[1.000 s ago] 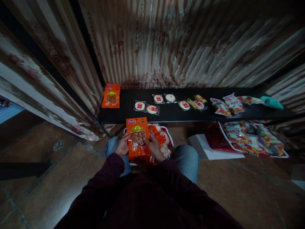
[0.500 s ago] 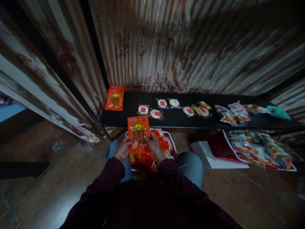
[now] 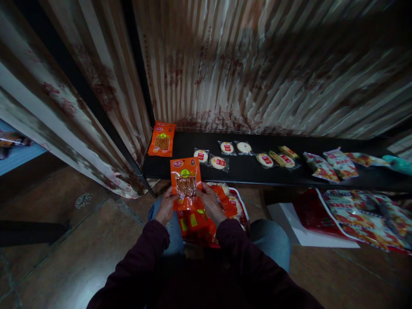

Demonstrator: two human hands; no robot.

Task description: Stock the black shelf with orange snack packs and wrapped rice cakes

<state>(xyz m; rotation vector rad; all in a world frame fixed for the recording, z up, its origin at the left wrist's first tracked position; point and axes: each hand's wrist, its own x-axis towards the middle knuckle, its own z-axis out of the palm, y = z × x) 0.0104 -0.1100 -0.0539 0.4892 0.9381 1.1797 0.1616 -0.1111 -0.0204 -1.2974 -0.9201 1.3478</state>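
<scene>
Between my hands I hold an orange snack packet (image 3: 186, 185) upright, its clear window showing thin brown sticks. My left hand (image 3: 166, 205) grips its lower left edge. On the right side my right hand (image 3: 210, 201) is closed on the same packet, thumb lying over the front. Below, a red-and-white container (image 3: 246, 210) sits between my knees, with more orange packets (image 3: 196, 223) and some round wrapped snacks inside. Similar orange packets (image 3: 162, 139) lean at the left end of the black shelf (image 3: 189, 140).
Round wrapped crackers (image 3: 219, 162) lie along the shelf's middle. Farther right are snack bags (image 3: 341, 163) and a teal item (image 3: 399, 164). A red tray of snack bags (image 3: 363, 216) stands at the lower right beside a white box (image 3: 289, 223). A pleated curtain (image 3: 244, 77) hangs behind; black posts (image 3: 140, 64) stand left.
The view has shifted, so the shelf and its goods appear lower and farther right. Both hands still hold the orange packet, which is now nearer the shelf's front edge in the picture.
</scene>
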